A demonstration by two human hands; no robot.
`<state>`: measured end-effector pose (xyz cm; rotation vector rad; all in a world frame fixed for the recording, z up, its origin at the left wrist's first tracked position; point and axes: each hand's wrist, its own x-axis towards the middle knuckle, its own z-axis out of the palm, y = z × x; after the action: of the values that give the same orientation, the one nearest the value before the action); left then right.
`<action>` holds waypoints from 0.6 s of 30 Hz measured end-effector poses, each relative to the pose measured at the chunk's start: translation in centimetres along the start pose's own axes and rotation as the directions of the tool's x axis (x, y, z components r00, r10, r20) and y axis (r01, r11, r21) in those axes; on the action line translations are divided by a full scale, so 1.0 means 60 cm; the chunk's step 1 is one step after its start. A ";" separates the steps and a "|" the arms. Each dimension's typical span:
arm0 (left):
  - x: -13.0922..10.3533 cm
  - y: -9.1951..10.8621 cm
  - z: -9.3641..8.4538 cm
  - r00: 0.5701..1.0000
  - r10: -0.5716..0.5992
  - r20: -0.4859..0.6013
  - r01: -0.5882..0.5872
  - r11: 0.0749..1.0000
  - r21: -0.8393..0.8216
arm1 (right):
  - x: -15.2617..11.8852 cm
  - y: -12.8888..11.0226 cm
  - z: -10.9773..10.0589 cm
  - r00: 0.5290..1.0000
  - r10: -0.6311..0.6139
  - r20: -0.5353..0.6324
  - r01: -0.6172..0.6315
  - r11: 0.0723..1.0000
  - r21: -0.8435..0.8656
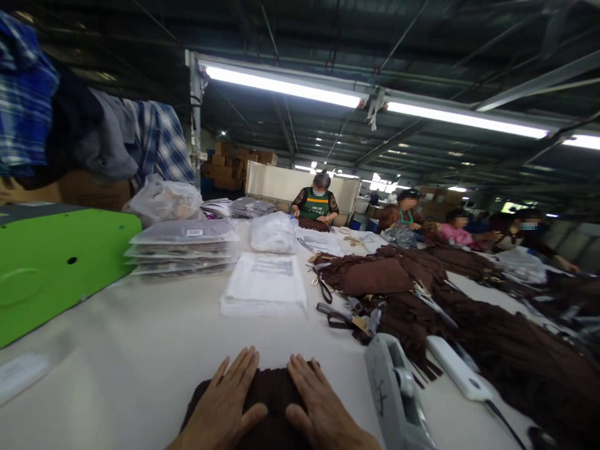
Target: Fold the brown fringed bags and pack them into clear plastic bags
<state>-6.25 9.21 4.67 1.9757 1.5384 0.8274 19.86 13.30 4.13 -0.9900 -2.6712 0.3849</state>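
Note:
My left hand (pixel 225 406) and my right hand (pixel 319 406) lie flat, fingers spread, side by side on a dark brown ribbed garment (pixel 272 390) at the near edge of the cream table (pixel 140 350). Both palms press down on the fabric; neither hand grips anything. A grey tagging gun (pixel 396 394) lies just right of my right hand. A white handheld device (pixel 457 369) with a cord lies beyond it.
A green machine (pixel 51 262) stands at the left. A stack of bagged garments (pixel 185 250), a pile of flat plastic bags (pixel 265 284), scissors (pixel 337 315) and heaps of brown fringed garments (pixel 469 312) cover the table. Several people work at the far end.

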 end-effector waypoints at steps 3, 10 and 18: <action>0.001 0.003 0.004 0.992 -0.006 0.122 0.009 1.000 -0.021 | -0.004 0.018 0.034 0.992 -0.088 -0.091 0.080 0.993 -0.085; -0.063 -0.011 0.003 0.979 0.141 0.147 -0.132 0.989 -0.071 | -0.019 -0.006 -0.001 0.996 -0.067 -0.062 0.067 0.998 0.000; 0.011 -0.029 -0.007 0.998 0.060 -0.015 -0.056 0.982 0.182 | 0.055 -0.069 -0.056 0.996 -0.075 0.042 0.067 0.985 0.157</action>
<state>-7.57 10.29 3.84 2.1569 1.6252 0.7554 16.13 12.98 9.11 -0.8472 -2.6619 0.5989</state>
